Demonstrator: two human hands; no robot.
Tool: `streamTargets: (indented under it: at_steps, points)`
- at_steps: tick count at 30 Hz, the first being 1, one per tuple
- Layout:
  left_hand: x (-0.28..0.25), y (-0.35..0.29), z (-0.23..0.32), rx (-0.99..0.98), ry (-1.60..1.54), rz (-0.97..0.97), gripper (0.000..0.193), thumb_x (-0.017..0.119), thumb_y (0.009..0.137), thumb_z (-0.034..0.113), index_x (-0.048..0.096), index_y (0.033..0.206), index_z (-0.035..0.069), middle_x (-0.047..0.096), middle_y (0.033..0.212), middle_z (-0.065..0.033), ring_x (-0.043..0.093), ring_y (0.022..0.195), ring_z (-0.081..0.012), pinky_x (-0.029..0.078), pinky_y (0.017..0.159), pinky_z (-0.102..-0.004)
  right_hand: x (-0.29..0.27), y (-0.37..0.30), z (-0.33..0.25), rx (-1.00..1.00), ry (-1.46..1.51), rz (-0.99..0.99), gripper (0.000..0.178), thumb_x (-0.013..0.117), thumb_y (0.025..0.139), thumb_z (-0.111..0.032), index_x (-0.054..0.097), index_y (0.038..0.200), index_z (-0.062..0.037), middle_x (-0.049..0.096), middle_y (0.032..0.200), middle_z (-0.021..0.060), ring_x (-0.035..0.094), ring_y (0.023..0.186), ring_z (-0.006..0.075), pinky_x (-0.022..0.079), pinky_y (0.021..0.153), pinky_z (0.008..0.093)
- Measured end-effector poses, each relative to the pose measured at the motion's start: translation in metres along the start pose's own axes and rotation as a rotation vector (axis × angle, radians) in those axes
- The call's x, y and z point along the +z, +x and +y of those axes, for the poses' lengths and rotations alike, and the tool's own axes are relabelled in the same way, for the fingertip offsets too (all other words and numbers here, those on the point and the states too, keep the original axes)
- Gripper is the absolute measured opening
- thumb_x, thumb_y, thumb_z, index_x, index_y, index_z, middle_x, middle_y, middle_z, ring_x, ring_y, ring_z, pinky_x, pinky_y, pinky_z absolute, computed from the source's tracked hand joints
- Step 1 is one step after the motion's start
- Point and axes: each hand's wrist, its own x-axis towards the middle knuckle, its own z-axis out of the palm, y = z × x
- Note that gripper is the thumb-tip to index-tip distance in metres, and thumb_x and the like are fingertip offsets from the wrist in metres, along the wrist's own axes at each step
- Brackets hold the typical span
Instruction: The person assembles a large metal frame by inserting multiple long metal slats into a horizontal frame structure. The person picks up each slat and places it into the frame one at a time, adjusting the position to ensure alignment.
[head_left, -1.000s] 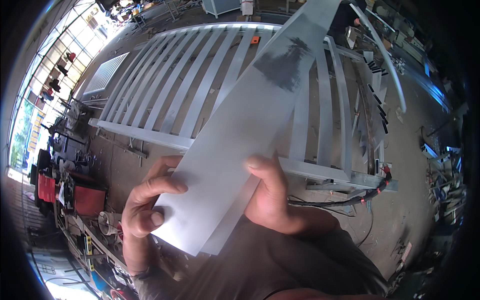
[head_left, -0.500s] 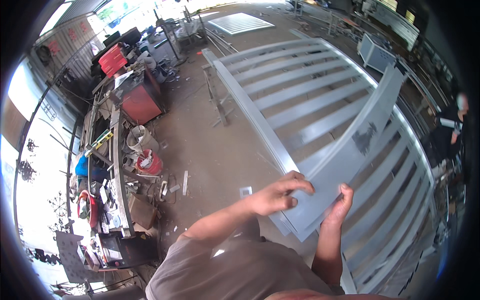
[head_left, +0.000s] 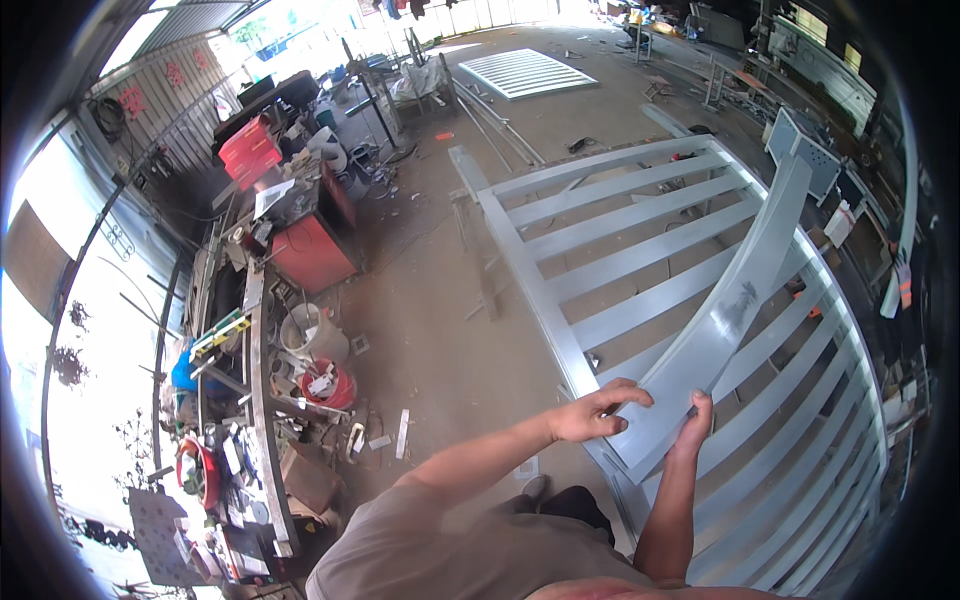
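Clearly, the long flat metal bar is the thing in hand: a pale grey strip that runs from the person's hands up and to the right, lying slantwise above the large slatted metal gate frame. Its near end sits over the frame's lower left rail, and its far end reaches past the frame's upper right edge, close to a grey box on a post. A darker smudge marks the bar about a third of the way up from the hands.

The left hand lies on the bar's near end from the left, fingers spread and curled over its top face, thumb side toward the frame's long rail. The right hand grips the bar's right edge just beside it, fingers wrapped closed around that edge, forearm rising from the lower edge of the view. Both hands have hold of the bar and nothing else.

The gate frame lies flat on the concrete floor. Left of the frame, well apart, stands a red cabinet with a red toolbox above it. Below that, still left of the frame, a cluttered workbench carries tools, with a white bucket and a red bucket beside it. Beyond the frame's far end, a second slatted panel lies on the floor.
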Motion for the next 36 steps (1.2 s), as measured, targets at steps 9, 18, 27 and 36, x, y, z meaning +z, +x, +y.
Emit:
streamTargets:
  at_steps: [9,18,27,36]
  points:
    - [-0.103,0.083,-0.068,-0.094,0.028,-0.044,0.059,0.062,0.089,0.008,0.053,0.147,0.012,0.042,0.149,-0.0131,0.035,0.146,-0.0300,0.027,0.122,-0.0443,0.033,0.135,0.030,-0.123,0.035,0.026,0.062,0.062,0.086,-0.029,0.051,0.142,-0.0051,0.060,0.124,0.0100,0.058,0.116,0.0250,0.046,0.102,0.0394]
    - [-0.187,0.169,-0.113,-0.289,-0.059,-0.109,0.062,0.065,0.087,0.006,0.051,0.148,0.005,0.035,0.158,-0.0179,0.026,0.154,-0.0317,0.016,0.128,-0.0460,0.063,0.239,0.037,-0.127,0.010,0.190,0.068,0.065,0.086,-0.021,0.047,0.148,0.0000,0.063,0.114,0.0085,0.061,0.101,0.0200,0.050,0.091,0.0364]
    - [-0.242,0.193,-0.144,-0.273,-0.159,-0.178,0.061,0.063,0.087,0.002,0.051,0.146,0.003,0.041,0.152,-0.0159,0.032,0.150,-0.0304,0.020,0.126,-0.0439,0.075,0.276,0.063,-0.029,-0.071,0.191,0.069,0.058,0.086,-0.022,0.043,0.151,-0.0031,0.060,0.128,0.0128,0.061,0.114,0.0243,0.051,0.099,0.0374]
    - [-0.291,0.199,-0.173,-0.440,-0.061,-0.225,0.098,0.066,0.087,0.005,0.010,0.168,0.000,0.016,0.173,-0.0200,0.012,0.161,-0.0319,0.010,0.129,-0.0431,0.100,0.307,0.111,-0.067,-0.135,0.228,0.071,0.061,0.086,-0.023,0.041,0.151,-0.0029,0.057,0.134,0.0137,0.056,0.124,0.0249,0.047,0.106,0.0404]
